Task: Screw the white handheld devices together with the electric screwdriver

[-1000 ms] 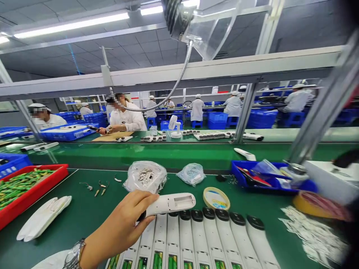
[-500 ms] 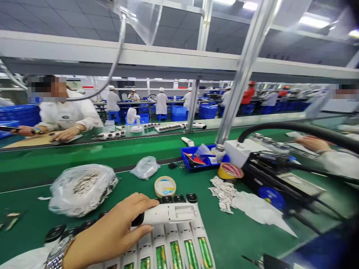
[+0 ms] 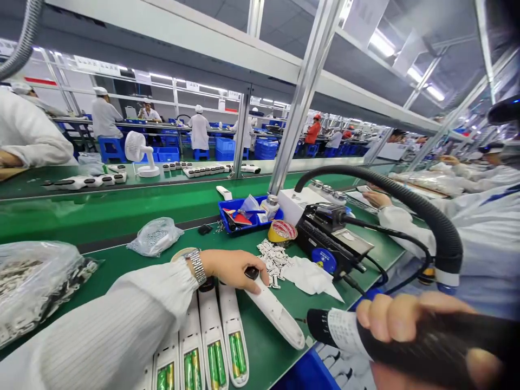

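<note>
My left hand (image 3: 233, 268) is closed on the black-tipped end of a white handheld device (image 3: 276, 314), which slants down to the right above the green bench. To its left lies a row of similar white devices (image 3: 228, 319), with green batteries (image 3: 238, 349) in their open compartments. My right hand (image 3: 402, 319) is wrapped round a black electric screwdriver (image 3: 341, 327) with a white label. The screwdriver's thin bit points left, close to the lower end of the held device; whether it touches cannot be told.
Small white parts (image 3: 271, 260) are piled on the bench near a yellow tape roll (image 3: 282, 231) and a blue tray (image 3: 244, 230). A black machine (image 3: 325, 238) and thick hose (image 3: 430, 216) stand at right. Bags of parts (image 3: 34, 281) lie left. A co-worker's sleeve (image 3: 406, 227) is beyond.
The view has swung right. My left hand has moved right with the white device, which now slopes downward. My right hand with the electric screwdriver has come into view.
</note>
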### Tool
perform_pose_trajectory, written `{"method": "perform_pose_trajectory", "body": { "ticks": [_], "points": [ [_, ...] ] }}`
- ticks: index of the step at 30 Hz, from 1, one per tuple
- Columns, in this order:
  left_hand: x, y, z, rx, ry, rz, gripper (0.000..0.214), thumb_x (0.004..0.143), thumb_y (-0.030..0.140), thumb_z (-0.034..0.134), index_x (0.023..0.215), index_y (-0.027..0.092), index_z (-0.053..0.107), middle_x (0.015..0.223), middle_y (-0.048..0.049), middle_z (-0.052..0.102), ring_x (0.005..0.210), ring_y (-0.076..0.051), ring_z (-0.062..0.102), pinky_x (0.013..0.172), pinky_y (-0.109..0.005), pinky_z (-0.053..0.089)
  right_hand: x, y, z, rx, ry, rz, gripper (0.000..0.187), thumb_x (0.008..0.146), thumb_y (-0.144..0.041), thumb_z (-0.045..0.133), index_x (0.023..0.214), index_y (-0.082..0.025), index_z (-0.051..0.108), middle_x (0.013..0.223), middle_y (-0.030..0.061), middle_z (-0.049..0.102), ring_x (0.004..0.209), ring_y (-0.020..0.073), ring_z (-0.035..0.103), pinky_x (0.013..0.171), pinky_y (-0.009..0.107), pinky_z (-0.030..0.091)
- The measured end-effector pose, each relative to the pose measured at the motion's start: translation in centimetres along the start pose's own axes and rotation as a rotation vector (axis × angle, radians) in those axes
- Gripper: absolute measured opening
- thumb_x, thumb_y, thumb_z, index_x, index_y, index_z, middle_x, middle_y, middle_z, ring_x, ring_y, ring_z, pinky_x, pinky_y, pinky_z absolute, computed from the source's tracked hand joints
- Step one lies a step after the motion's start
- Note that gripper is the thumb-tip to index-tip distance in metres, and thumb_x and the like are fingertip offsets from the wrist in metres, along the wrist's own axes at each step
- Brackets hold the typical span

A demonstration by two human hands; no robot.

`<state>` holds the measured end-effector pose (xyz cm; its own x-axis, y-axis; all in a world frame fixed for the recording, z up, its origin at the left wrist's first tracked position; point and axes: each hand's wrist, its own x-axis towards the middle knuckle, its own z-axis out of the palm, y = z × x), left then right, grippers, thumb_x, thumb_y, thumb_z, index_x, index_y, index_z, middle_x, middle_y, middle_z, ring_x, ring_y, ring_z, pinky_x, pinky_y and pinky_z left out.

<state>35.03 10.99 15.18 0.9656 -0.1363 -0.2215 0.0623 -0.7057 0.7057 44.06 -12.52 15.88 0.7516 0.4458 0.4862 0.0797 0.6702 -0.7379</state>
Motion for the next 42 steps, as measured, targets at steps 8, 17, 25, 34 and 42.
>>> {"method": "perform_pose_trajectory", "body": {
  "ticks": [8, 17, 25, 34, 42],
  "points": [
    [3.5, -3.5, -0.1, -0.017, -0.052, -0.099, 0.036, 0.075, 0.020, 0.060, 0.110, 0.023, 0.057, 0.109, 0.0012, 0.059, 0.096, -0.014, 0.056, 0.081, -0.022, 0.043, 2.5, 2.2, 3.1, -0.090, -0.048, 0.092, 0.023, 0.069, -0.039, 0.066, 0.083, -0.022, 0.058, 0.052, -0.0016, 0.053, 0.047, 0.0144, 0.049, 0.048, 0.028, 0.043],
    [2.5, -3.8, 1.4, 0.066, 0.221, -0.260, 0.037, 0.077, 0.050, 0.060, 0.097, 0.019, 0.060, 0.096, -0.0048, 0.061, 0.086, -0.020, 0.056, 0.071, -0.027, 0.042, 4.1, 5.2, 3.5, -0.136, -0.187, 0.108, 0.043, 0.074, -0.058, 0.060, 0.099, -0.023, 0.056, 0.057, -0.0021, 0.055, 0.050, 0.0149, 0.050, 0.049, 0.029, 0.044],
    [1.9, -3.5, 1.4, 0.022, 0.197, -0.266, 0.045, 0.072, 0.047, 0.068, 0.107, 0.020, 0.058, 0.098, -0.0036, 0.062, 0.085, -0.020, 0.057, 0.066, -0.024, 0.041, 4.0, 4.5, 4.8, -0.095, -0.167, 0.092, 0.055, 0.071, -0.073, 0.052, 0.094, -0.024, 0.062, 0.055, 0.0010, 0.059, 0.046, 0.0177, 0.050, 0.046, 0.031, 0.041],
    [2.1, -3.9, 2.0, 0.039, 0.216, -0.269, 0.043, 0.069, 0.050, 0.070, 0.097, 0.019, 0.059, 0.099, -0.0049, 0.062, 0.088, -0.022, 0.057, 0.070, -0.026, 0.041, 3.0, 6.4, 5.4, -0.088, -0.165, 0.136, 0.062, 0.070, -0.078, 0.044, 0.092, -0.023, 0.061, 0.050, -0.0010, 0.056, 0.041, 0.0169, 0.048, 0.043, 0.029, 0.037],
    [2.0, -3.6, 1.9, 0.053, 0.196, -0.277, 0.040, 0.072, 0.048, 0.068, 0.097, 0.018, 0.059, 0.099, -0.0061, 0.061, 0.088, -0.021, 0.057, 0.068, -0.025, 0.041, 2.6, 7.7, 5.1, -0.099, -0.272, 0.142, 0.055, 0.072, -0.074, 0.043, 0.089, -0.024, 0.058, 0.051, -0.0031, 0.055, 0.042, 0.0150, 0.048, 0.042, 0.027, 0.037]
  ]
}}
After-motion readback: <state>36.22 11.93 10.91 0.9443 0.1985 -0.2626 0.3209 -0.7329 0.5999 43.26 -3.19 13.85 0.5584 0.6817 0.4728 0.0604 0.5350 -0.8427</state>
